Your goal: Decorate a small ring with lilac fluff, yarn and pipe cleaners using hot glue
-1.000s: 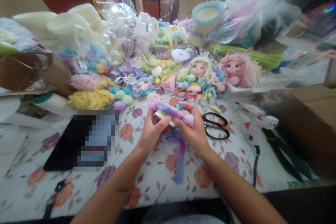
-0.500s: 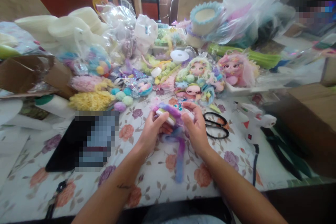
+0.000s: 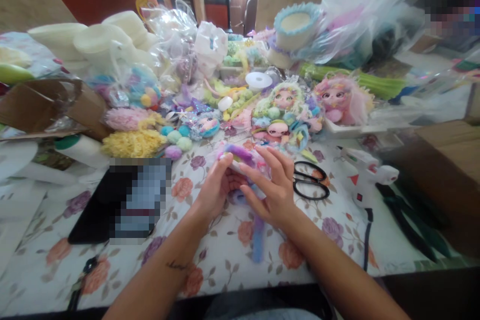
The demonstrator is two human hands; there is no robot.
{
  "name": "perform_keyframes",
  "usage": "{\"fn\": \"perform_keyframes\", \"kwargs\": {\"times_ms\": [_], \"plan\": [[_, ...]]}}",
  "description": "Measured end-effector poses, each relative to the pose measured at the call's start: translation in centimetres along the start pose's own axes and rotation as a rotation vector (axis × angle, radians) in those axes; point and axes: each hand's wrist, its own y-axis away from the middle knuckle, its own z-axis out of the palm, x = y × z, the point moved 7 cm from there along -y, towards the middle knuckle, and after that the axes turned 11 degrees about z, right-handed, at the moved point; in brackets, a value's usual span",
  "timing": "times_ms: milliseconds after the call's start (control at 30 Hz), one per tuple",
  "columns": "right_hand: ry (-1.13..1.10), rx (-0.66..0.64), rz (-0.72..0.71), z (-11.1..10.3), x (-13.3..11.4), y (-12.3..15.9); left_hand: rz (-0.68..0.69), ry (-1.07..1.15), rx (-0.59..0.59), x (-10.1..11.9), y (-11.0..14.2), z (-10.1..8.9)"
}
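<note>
My left hand is closed round a small pastel piece edged with purple fluffy trim; its kind is mostly hidden by my fingers. Over it, my right hand has its fingers spread, with the fingertips at the piece's near side. I cannot make out whether they press on it. A fuzzy blue-purple strip trails from below the hands onto the flowered tablecloth. Just right of my right hand lie black-handled scissors, their blades hidden.
A white glue gun and dark green-handled pliers lie to the right. At left are a black tablet and yellow yarn. Doll heads, pompoms, a ribbon spool and plastic bags crowd the back.
My right hand has opened from a grip at the piece's right side and moved left over it, fingers spread. My left hand keeps its hold.
</note>
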Motion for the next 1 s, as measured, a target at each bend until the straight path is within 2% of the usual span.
{"fn": "perform_keyframes", "kwargs": {"times_ms": [233, 567, 800, 933, 1000], "plan": [[0.112, -0.033, 0.007, 1.0, 0.4, 0.0, 0.061, 0.057, 0.027, 0.1, -0.2, -0.2], [-0.004, 0.026, 0.0, -0.1, 0.2, -0.1, 0.077, 0.002, 0.059, 0.4, 0.0, -0.2], [0.075, -0.045, 0.011, 1.0, 0.3, 0.0, 0.087, 0.027, 0.068, 0.6, 0.0, -0.3], [0.041, 0.008, 0.012, 0.5, 0.4, 0.0, 0.101, 0.011, 0.061, 0.7, 0.0, -0.3], [-0.001, 0.05, 0.025, -0.1, 0.6, -0.1, 0.187, -0.038, 0.083, 1.5, 0.1, -0.4]]}}
